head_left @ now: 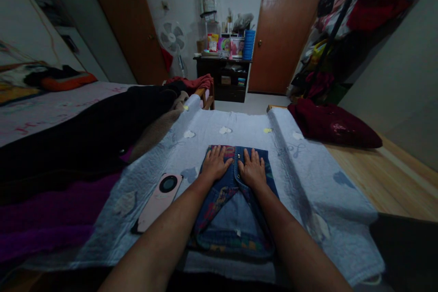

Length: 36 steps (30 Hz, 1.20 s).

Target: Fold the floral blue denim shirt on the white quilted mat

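Note:
A blue denim vest (219, 210) with patterned panels and a buttoned front lies flat on the pale quilted cover (205, 123). Its V-shaped neck opening points toward me, and the bottom hem is at the far end. My left hand (216, 164) presses flat on the vest's left front, fingers spread. On the other side of the button strip, my right hand (252, 169) also rests flat with fingers apart. Left of the vest lies a pink phone (160, 200) with a round dark camera ring, apart from both hands.
Dark and purple cloth (68, 200) is heaped at the left. A maroon cushion-like bundle (331, 123) rests on the wooden surface (362, 169) at right. Farther off stand a fan (172, 36), a dark cabinet (222, 77) and a hanging clothes rack (342, 23).

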Available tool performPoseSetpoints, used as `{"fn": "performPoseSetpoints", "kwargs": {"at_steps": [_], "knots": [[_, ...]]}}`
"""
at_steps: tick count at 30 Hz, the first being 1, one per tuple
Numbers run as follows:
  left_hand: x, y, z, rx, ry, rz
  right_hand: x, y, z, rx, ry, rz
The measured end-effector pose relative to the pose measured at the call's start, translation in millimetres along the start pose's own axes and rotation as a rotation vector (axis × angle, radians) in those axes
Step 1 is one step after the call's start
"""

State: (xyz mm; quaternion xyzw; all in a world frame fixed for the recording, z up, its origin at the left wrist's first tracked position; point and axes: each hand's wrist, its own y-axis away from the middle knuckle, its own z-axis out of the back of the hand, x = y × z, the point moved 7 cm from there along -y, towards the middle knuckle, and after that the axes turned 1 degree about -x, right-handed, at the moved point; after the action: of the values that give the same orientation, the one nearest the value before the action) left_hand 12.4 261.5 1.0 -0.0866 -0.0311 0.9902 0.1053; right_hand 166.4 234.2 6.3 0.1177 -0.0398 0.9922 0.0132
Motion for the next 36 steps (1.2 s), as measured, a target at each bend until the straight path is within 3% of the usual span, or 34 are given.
{"fn": "performPoseSetpoints", "kwargs": {"at_steps": [4, 12, 22, 25, 27, 29, 31, 34, 36], "knots": [[3.8, 2.9, 1.2, 0.006, -0.016, 0.077, -7.9, -3.4, -2.8, 0.033, -0.011, -0.045], [10.0, 2.7, -1.0, 0.027, 0.000, 0.106, -30.0, -18.4, -0.8, 0.038, -0.020, -0.035], [15.4, 7.8, 3.0, -0.058, -0.003, 0.162, -56.6, -25.9, 2.3, 0.083, 0.001, -0.142], [14.9, 5.5, 6.9, -0.007, 0.011, 0.175, -65.4, -25.3, 5.7, 0.165, 0.005, -0.176], [10.3, 3.4, 12.9, 0.025, 0.026, 0.194, -63.4, -25.6, 12.7, 0.150, 0.023, -0.158], [-3.9, 0.8, 22.7, -0.009, 0.028, 0.143, -52.2, -26.0, 19.6, 0.087, 0.029, -0.085], [-27.2, -0.4, 29.1, -0.068, 0.025, -0.005, -35.7, -24.2, 19.9, 0.046, 0.004, 0.015], [-56.8, 2.7, 18.8, -0.055, 0.027, -0.216, -16.0, -17.5, 8.9, 0.049, -0.036, 0.109], [-63.4, 5.6, 7.7, -0.053, 0.022, -0.265, -11.1, -12.5, 2.3, 0.034, -0.038, 0.114]]}}
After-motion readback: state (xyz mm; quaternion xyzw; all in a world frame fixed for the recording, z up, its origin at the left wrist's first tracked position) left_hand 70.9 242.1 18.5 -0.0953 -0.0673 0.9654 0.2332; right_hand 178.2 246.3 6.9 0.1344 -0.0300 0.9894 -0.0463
